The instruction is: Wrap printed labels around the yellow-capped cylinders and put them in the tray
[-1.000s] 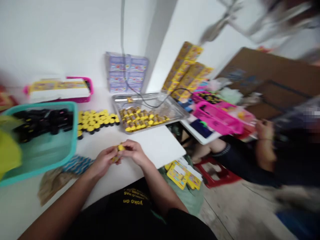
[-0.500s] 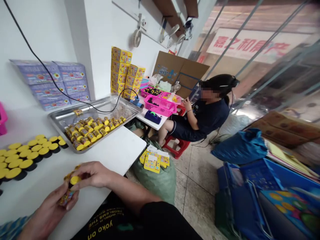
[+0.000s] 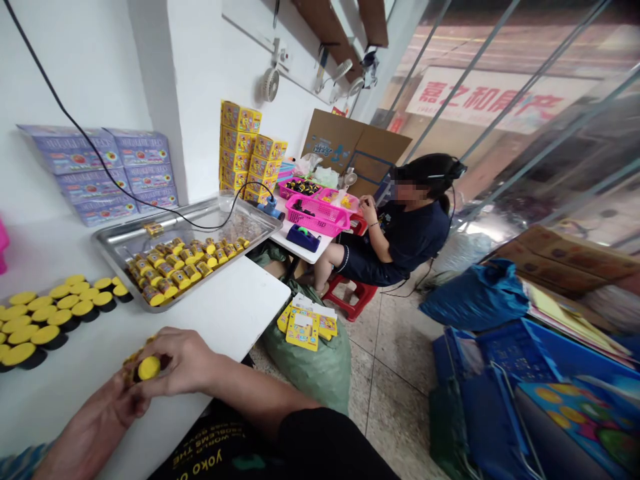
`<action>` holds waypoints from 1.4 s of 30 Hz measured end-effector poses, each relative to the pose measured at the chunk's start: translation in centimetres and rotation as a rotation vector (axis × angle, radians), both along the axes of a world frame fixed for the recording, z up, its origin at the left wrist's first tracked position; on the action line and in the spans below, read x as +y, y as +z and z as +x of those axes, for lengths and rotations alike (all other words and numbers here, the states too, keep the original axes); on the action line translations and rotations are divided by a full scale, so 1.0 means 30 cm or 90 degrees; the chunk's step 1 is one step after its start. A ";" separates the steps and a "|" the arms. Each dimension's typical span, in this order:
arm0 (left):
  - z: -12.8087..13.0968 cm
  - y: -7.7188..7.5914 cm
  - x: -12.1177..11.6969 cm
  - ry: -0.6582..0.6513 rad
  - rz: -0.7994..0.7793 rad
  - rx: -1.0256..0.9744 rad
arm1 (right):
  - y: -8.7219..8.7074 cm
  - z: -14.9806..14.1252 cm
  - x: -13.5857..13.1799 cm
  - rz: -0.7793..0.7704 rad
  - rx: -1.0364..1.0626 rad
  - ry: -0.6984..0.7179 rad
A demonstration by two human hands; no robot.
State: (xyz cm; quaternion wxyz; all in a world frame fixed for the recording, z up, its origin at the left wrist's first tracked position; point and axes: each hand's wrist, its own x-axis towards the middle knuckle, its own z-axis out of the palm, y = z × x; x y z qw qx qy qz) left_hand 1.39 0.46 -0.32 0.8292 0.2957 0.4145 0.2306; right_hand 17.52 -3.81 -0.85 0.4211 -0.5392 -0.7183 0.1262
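Note:
Both of my hands meet over the near left part of the white table. My right hand [image 3: 183, 360] is closed around a small yellow-capped cylinder [image 3: 149, 368], its round yellow end tilted up towards me. My left hand [image 3: 113, 407] is closed against the same piece from the left and below. Yellow printed material [image 3: 131, 365] shows between the fingers of both hands; most of it is hidden. Beyond them lies a metal tray [image 3: 235, 263] with many small yellow-ended cylinders [image 3: 175, 261] in printed wraps. Left of it stand rows of black tubs with yellow tops [image 3: 45, 313].
Yellow boxes [image 3: 239, 140] and purple boxes [image 3: 100, 160] are stacked by the wall. A black cable [image 3: 75, 123] hangs across the tray. A co-worker [image 3: 400, 220] sits near pink baskets [image 3: 317, 217]. A green sack [image 3: 320, 363] with flat yellow cards stands beside the table edge.
The cylinder has turned so that its yellow end faces me more. My left fingers have moved up closer to my right hand, and the colourful printed part below is now covered.

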 end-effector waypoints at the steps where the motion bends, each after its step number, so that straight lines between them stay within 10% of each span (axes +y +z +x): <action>1: 0.003 0.012 0.000 0.002 -0.017 -0.015 | -0.011 -0.008 0.006 0.023 -0.016 -0.031; 10: 0.011 -0.002 0.025 0.095 -0.046 -0.122 | -0.059 -0.053 0.008 0.266 -0.252 -0.067; 17: -0.009 0.000 0.007 0.086 0.002 -0.232 | -0.069 -0.065 -0.035 0.181 0.048 -0.026; 42: -0.030 -0.024 0.021 0.062 -0.024 -0.199 | -0.071 -0.092 -0.033 0.186 0.098 -0.037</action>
